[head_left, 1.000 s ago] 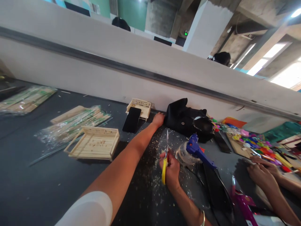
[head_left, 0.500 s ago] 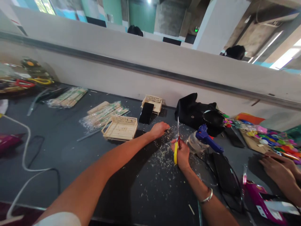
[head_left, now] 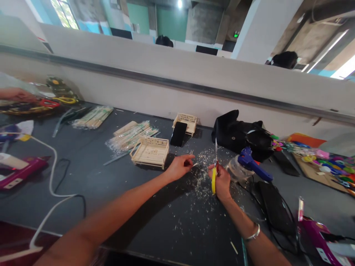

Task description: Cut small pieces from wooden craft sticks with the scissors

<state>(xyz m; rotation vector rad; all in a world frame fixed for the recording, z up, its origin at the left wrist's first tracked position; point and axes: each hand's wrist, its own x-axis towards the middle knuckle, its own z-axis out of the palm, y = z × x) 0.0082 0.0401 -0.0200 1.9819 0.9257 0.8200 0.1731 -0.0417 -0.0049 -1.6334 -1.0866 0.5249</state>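
Observation:
My left hand (head_left: 179, 168) pinches a short piece of wooden stick (head_left: 195, 164) between thumb and fingertips, just above scattered pale chips (head_left: 203, 173). In my right hand (head_left: 222, 181) are scissors (head_left: 213, 179) with a yellow and red handle, blades pointing up and away. Left of my left hand stands a small tray-like frame built of wooden sticks (head_left: 151, 152). Farther back, a black phone (head_left: 179, 133) leans on a second stick-built piece (head_left: 190, 121), shaped like a little bench. A blue glue gun (head_left: 253, 164) rests on a clear plastic container (head_left: 235, 168) beside my right hand.
Bagged wooden sticks (head_left: 135, 136) lie at back left. A black bag (head_left: 238, 129) sits by the wall (head_left: 155, 96). Right are a black case (head_left: 274, 207), coloured craft pieces (head_left: 330, 159) and a magenta tool (head_left: 313, 236). A white cord (head_left: 52, 166) and another person's hand (head_left: 19, 95) are left.
My left hand has drawn back toward me and now shows the small stick piece in its fingers. The view has shifted slightly; another person's hand appears at left, and hands at right have left view.

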